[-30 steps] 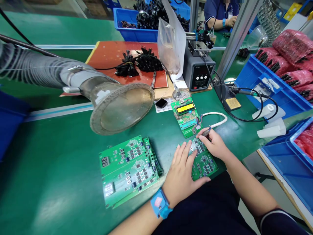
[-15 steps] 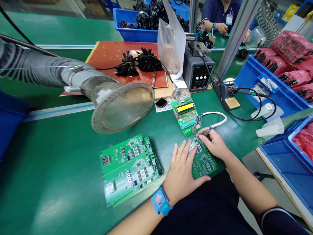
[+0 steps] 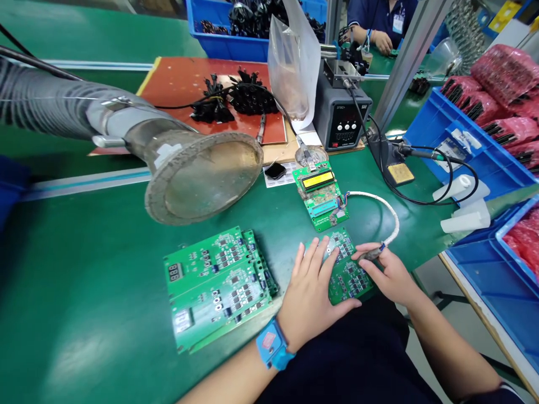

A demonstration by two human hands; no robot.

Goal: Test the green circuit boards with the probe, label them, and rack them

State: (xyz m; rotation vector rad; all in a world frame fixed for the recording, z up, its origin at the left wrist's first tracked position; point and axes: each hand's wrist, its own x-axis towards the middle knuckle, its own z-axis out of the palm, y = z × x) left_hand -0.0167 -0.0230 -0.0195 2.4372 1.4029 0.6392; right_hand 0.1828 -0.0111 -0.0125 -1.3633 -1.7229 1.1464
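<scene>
My left hand (image 3: 309,280) lies flat with spread fingers over the left part of a green circuit board (image 3: 351,278), covering some of it. A blue strap (image 3: 273,343) is round that wrist. My right hand (image 3: 389,272) pinches a dark probe (image 3: 371,254) above the same board's right side; its tip is partly hidden by my fingers. A white sleeved cable (image 3: 389,207) joins the probe to a programmer board (image 3: 322,196) with a yellow display, just beyond the circuit board. To the left lies a stack of green circuit boards (image 3: 219,289).
A fume extractor hood (image 3: 206,179) hangs over the bench at left. Behind stand a soldering station (image 3: 345,120) and an iron in its stand (image 3: 393,163). Blue bins (image 3: 438,123) hold pink-wrapped parts at right. A co-worker (image 3: 381,28) sits across the bench.
My right hand has moved the probe nearer to me, from the far edge of the circuit board to its middle right. My left hand stays on the board. The view has shifted slightly.
</scene>
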